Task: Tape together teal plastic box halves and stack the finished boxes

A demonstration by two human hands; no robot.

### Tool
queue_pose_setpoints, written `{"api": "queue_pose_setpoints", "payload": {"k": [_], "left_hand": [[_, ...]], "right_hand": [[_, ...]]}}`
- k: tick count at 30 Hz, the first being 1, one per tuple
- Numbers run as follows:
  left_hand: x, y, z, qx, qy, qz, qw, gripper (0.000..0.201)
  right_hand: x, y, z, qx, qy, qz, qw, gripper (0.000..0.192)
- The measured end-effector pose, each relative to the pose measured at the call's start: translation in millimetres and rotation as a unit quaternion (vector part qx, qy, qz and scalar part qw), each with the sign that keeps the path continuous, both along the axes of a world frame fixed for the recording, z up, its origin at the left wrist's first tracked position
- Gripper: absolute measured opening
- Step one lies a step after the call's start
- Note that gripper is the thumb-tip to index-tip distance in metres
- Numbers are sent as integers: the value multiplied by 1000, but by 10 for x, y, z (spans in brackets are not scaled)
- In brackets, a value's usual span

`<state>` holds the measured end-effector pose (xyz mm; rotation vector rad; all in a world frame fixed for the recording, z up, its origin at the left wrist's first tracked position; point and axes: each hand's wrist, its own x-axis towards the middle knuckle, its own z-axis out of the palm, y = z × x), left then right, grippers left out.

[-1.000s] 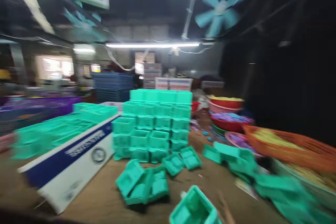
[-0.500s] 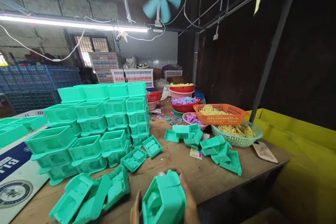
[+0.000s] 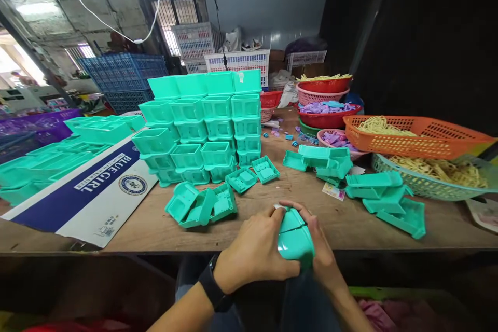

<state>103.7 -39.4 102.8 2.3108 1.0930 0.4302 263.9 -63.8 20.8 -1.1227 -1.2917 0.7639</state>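
Note:
Both my hands are wrapped around one green plastic housing [image 3: 296, 244] at the table's front edge. My left hand [image 3: 259, 249], with a dark watch on its wrist, grips its left side. On the right side, my right hand [image 3: 321, 244] curls its fingers over the top. A seam runs across the housing, and its underside is hidden. Left of my hands lie several loose green shells [image 3: 202, 205]. Two flat green pieces, one of them a tray-like part [image 3: 241, 180], rest just beyond. More green parts [image 3: 389, 199] are heaped to the right.
Stacked green boxes [image 3: 202, 129] stand at the back left. A white and blue carton [image 3: 116, 187] full of green parts is at the left. An orange basket [image 3: 428, 137] with yellow strips sits on a pale green basket [image 3: 424, 181] at the right. Red bowls [image 3: 327, 119] are behind.
The view has tilted down and turned left, bringing my forearms and the carton into sight. The housing has been turned in my hands, so its open side no longer faces me.

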Motion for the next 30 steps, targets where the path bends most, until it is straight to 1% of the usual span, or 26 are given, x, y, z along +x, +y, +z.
{"api": "queue_pose_setpoints", "payload": {"k": [2,4,8,12,15,17,18,19,20,21,22,23,24,26,27,28,29,30], "left_hand": [[25,-15,1,2,25,6,1000,72],[39,-26,-28,9,15,11,1000,72],[28,-75,-151,30,-76,12,997,71],[34,-167,-243,23,-124,40,991,69],[46,-184,-222,16,-147,78,986,66],[24,-154,-181,-12,-194,114,974,59],[1,-133,-167,-32,-227,137,964,56],[-27,-113,-166,-49,-265,161,949,57],[-56,-97,-183,-63,-306,183,932,60],[-82,-88,-221,-74,-347,201,913,65],[-102,-90,-281,-82,-383,212,895,72],[-114,-102,-361,-90,-414,214,880,79],[-118,-125,-455,-103,-437,205,870,86],[-119,-197,-650,-132,-445,178,868,98],[-123,-239,-732,-142,-438,172,871,102],[-134,-278,-794,-149,-428,171,875,105],[-154,-311,-830,-154,-418,169,879,107],[-182,-334,-839,-155,-411,162,884,109]], "right_hand": [[-23,-33,35,-16,4,-12,1000,61],[-48,-67,79,-4,-8,-23,1000,60],[-88,-122,123,32,-40,-32,998,55],[-84,-114,162,41,-58,-10,997,53],[-8,-53,242,30,-76,31,996,56],[77,-2,294,5,-75,57,995,63],[117,21,311,-2,-68,49,997,66],[146,40,321,0,-51,20,998,68],[156,54,325,10,-18,-24,1000,69],[143,63,323,15,33,-67,997,68],[106,68,317,8,95,-93,991,68],[47,68,308,-17,161,-96,982,68],[-25,65,297,-55,228,-82,969,69],[-169,49,265,-131,321,-44,937,73],[-220,37,244,-152,337,-42,928,75],[-249,22,220,-157,337,-55,927,76],[-255,4,194,-152,319,-74,932,75],[-240,-17,171,-138,282,-96,945,74]]}}
